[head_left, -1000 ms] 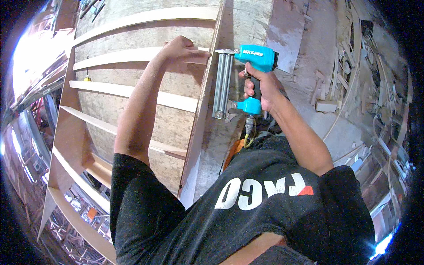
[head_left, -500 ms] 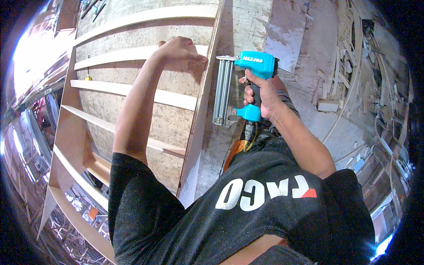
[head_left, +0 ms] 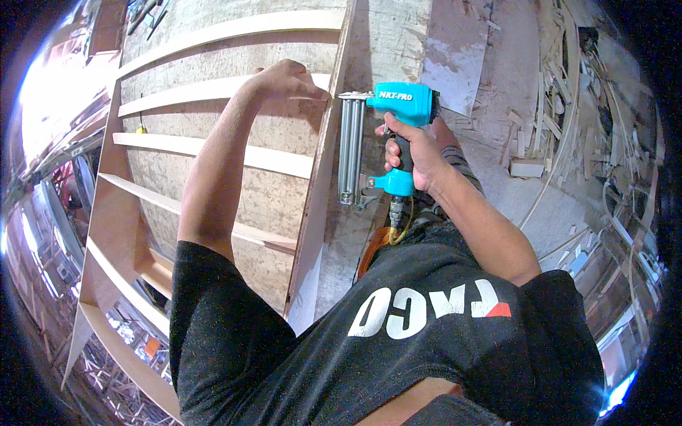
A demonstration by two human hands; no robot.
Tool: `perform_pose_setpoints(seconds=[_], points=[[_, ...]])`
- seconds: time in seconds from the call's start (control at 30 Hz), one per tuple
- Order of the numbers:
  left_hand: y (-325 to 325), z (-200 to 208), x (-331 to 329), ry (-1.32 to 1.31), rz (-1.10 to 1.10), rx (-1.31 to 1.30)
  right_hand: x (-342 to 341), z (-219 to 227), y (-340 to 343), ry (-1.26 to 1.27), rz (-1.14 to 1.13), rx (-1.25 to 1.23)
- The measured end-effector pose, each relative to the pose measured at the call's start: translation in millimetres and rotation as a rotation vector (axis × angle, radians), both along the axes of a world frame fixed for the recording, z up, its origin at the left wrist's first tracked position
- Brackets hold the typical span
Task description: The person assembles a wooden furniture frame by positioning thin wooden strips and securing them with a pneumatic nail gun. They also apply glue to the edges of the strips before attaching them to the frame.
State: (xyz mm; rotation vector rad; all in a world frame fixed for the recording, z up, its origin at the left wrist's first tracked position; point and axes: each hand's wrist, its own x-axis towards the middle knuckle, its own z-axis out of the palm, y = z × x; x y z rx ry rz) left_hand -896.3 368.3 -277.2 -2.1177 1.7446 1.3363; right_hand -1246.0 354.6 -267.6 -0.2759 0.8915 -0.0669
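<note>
My right hand (head_left: pixel 420 153) is wrapped round the black grip of a turquoise nail gun (head_left: pixel 403 104), with a finger at the trigger. The gun's silver magazine (head_left: pixel 351 153) hangs on its left side. Its nose points left and meets, or nearly meets, the outer face of the wooden side board (head_left: pixel 317 174). On the other side of that board, my left hand (head_left: pixel 285 80) grips a pale wooden slat (head_left: pixel 188 94) close to its right end. The fingertips are partly hidden. The slat runs across the frame to the opposite side board (head_left: pixel 98 220).
More slats cross the frame, among them an upper one (head_left: pixel 234 26) and one below my hand (head_left: pixel 277 160). A hose fitting (head_left: pixel 396 211) hangs under the gun. Wood scraps (head_left: pixel 554 106) litter the floor at right. A pale sheet (head_left: pixel 455 78) lies beyond the gun.
The nail gun has moved a little left in my right hand, bringing its nose up to the side board. My left hand stays on the slat, shifted only slightly.
</note>
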Motion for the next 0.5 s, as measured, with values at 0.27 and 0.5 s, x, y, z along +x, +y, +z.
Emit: perform_pose_setpoints(seconds=[0.27, 0.5], points=[[2.6, 7.2, -4.7, -0.021, 0.056, 0.004, -0.7, -2.6, 4.8, -0.011, 0.015, 0.014], [6.0, 5.4, -5.1, -0.183, -0.162, -0.072, -0.8, -4.2, 5.7, -0.018, 0.013, 0.013]])
